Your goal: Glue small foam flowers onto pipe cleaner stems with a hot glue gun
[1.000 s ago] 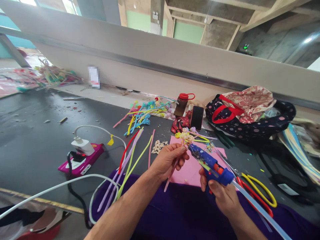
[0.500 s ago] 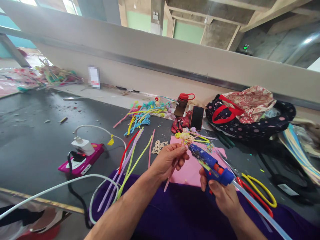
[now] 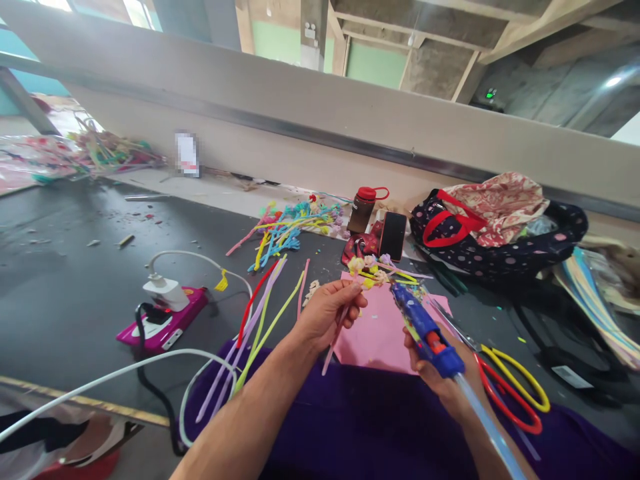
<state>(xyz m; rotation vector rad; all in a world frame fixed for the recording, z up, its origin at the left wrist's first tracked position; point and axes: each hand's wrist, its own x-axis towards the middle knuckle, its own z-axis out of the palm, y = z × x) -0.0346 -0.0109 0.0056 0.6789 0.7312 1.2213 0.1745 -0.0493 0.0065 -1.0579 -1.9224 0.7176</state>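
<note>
My left hand [image 3: 327, 312] pinches a pink pipe cleaner [image 3: 331, 348], whose lower end sticks out below the fingers. Just above the fingertips is a small pale yellow flower [image 3: 356, 265], seemingly at the top of that stem. My right hand [image 3: 453, 363] is wrapped round a blue glue gun [image 3: 417, 317], its nozzle pointing up and left, apart from the left fingers. A long clear glue stick [image 3: 487, 423] runs out of the gun's back. Beneath both hands lies a pink sheet [image 3: 373, 337]; more small flowers and yellow stems rest at its far edge.
Scissors [image 3: 517, 380] with red and yellow handles lie right of the gun. Loose pipe cleaners [image 3: 265, 320] and a magenta power strip [image 3: 187, 317] with cables are on the left. Farther back are finished-looking colourful stems [image 3: 285, 230], a bottle [image 3: 363, 210], a phone [image 3: 393, 237] and a dotted bag [image 3: 505, 250].
The glue gun's nozzle has drawn away from the flower, and my right hand has shifted right, tilting the gun more upright. My left hand has moved slightly left with the stem.
</note>
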